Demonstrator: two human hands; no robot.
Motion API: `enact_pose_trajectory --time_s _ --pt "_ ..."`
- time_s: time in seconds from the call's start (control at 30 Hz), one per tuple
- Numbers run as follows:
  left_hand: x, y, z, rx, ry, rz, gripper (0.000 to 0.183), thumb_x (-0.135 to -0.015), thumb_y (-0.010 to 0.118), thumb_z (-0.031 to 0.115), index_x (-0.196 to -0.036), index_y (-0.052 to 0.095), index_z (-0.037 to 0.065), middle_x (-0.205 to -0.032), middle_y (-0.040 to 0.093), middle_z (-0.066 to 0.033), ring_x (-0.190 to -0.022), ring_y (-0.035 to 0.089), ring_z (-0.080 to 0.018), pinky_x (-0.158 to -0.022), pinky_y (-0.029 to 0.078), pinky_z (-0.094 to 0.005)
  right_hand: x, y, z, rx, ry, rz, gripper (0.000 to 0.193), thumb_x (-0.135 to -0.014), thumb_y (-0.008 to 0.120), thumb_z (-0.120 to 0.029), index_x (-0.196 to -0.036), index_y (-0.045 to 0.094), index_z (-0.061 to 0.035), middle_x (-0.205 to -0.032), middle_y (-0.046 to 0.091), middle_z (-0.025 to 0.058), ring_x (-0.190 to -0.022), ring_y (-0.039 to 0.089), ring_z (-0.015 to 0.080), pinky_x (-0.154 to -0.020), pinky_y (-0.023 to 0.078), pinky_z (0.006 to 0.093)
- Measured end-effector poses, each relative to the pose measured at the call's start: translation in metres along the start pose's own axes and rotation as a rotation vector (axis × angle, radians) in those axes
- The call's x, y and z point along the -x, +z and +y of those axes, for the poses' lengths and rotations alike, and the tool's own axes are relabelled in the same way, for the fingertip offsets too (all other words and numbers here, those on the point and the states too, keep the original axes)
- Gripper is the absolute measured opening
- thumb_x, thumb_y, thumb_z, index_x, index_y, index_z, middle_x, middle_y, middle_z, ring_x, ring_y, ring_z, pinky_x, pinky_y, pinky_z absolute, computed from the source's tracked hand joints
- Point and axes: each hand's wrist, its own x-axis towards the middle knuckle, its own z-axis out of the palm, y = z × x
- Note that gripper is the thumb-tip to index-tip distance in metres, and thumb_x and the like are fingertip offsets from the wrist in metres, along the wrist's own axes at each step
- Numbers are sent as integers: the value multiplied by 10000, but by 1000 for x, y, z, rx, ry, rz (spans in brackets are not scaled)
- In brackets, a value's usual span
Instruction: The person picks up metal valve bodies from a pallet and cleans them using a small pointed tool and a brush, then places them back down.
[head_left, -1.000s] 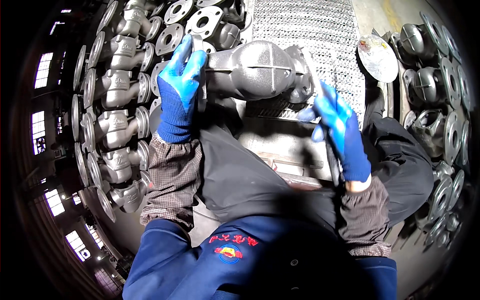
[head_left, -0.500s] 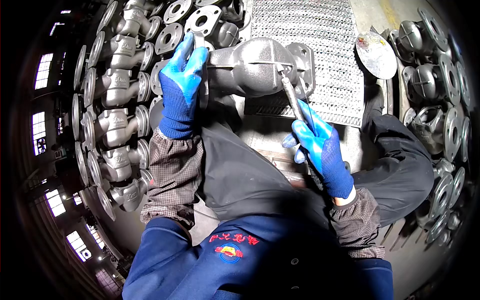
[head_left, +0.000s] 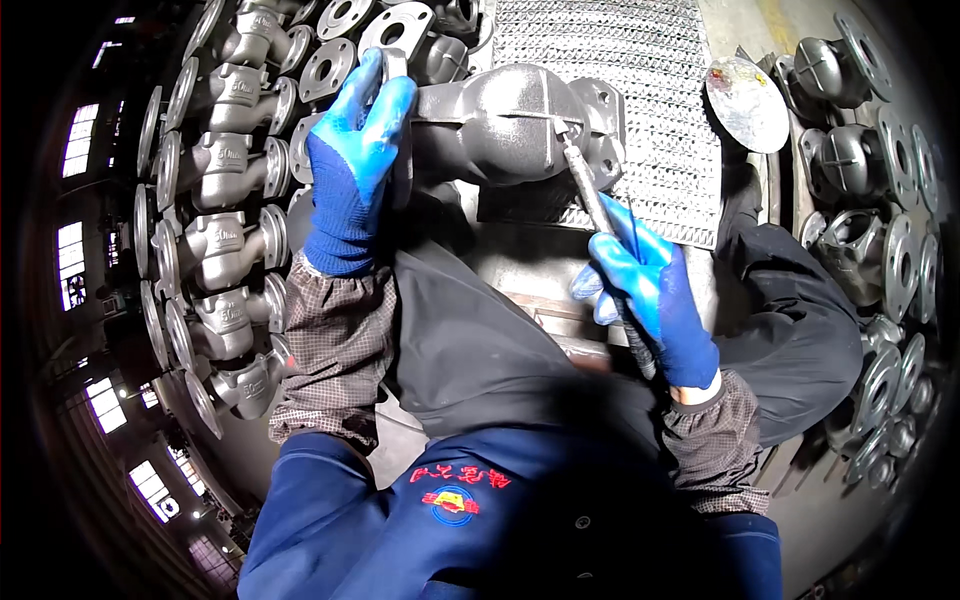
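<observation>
A grey cast-metal valve body (head_left: 515,125) lies on its side before me, its round belly facing up. My left hand (head_left: 362,135), in a blue coated glove, is closed around the flange at its left end. In my gloved right hand (head_left: 637,280) is a slim pencil grinder (head_left: 588,190), with a braided hose trailing below the palm. The grinder's pale tip meets the casting's surface near the cross-shaped seam, toward the right-hand flange (head_left: 604,130). Whether it touches firmly is too small to tell.
A perforated metal bench top (head_left: 660,110) lies beneath and beyond the casting. Rows of similar valve castings (head_left: 220,170) stand on the left, and more castings (head_left: 848,160) are stacked on the right. A pale, stained round disc (head_left: 748,105) sits by the bench's right edge.
The whole view has shifted slightly. The grinder tip stays near the same seam, and both hands keep their holds on the casting and the grinder.
</observation>
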Motion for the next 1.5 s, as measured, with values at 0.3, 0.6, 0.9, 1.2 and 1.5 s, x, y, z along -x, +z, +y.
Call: enact_pose_trajectory --time_s 0.3,0.6,0.9,1.2,1.5 --pt "11 37 29 30 135 -83 490 -864 604 25 -1314 435 -74 -1338 478 -178 -1262 437 -224 -1061 328 -331 -9 -78 -41 540 -103 172 483 -896 550 -255 -1286 483 21 -781 645 90 -511 509 86 -482 407 202" --pt "7 47 35 159 180 -107 474 -854 631 39 -1286 472 -70 -1323 499 -162 -1230 466 -205 -1043 342 -318 -22 -96 -47 731 142 97 435 -908 537 -171 -1315 478 -30 -778 610 71 -541 597 105 -414 478 219" --pt "6 47 36 35 231 -115 470 -852 636 44 -1282 480 -65 -1317 505 -160 -1225 469 -203 -1040 345 -316 -27 -94 -37 785 209 71 417 -908 531 -142 -1310 492 -37 -723 619 68 -530 600 97 -387 461 223" --pt "7 48 38 -5 248 -101 456 -851 640 54 -1270 497 -56 -1306 517 -157 -1213 480 -202 -1035 353 -315 -30 -96 -34 801 222 80 413 -917 531 -155 -1318 492 -69 -679 609 77 -510 598 103 -379 460 238" --pt "2 50 28 0 319 -81 428 -845 618 41 -1232 494 -91 -996 641 -159 -893 625 -196 -807 504 -308 -25 -96 -39 802 205 100 403 -915 524 -140 -1307 499 -53 -714 616 82 -529 615 111 -387 468 233"
